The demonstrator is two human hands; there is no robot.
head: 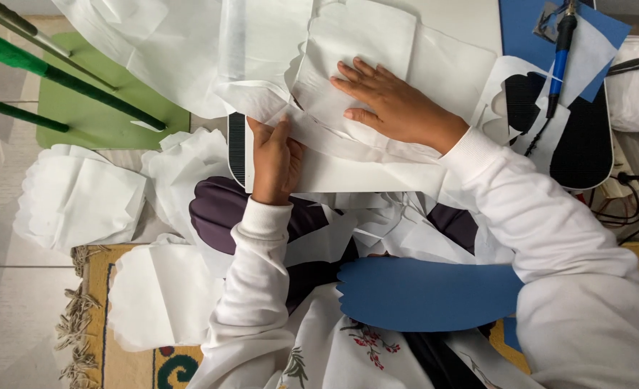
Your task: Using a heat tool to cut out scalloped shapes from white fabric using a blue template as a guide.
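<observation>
Two hands working white fabric sheets at the near edge of a tabletop, seen from above.

The tabletop [463, 21] is buried under loose white fabric sheets [190, 65]; more cut white pieces [82, 198] lie stacked on the floor, and a blue scalloped template [420, 294] rests in the lap. The right hand [395, 104] lies flat on a folded white piece [348, 50], fingers [359, 70] together and outstretched, apparently to pin it from sliding. The left hand [275, 162] sits at the table edge, fingers closed, pinching a fabric fold [312, 130], likely keeping it taut. A blue-handled tool [558, 61] rests well apart on blue card [521, 21].
</observation>
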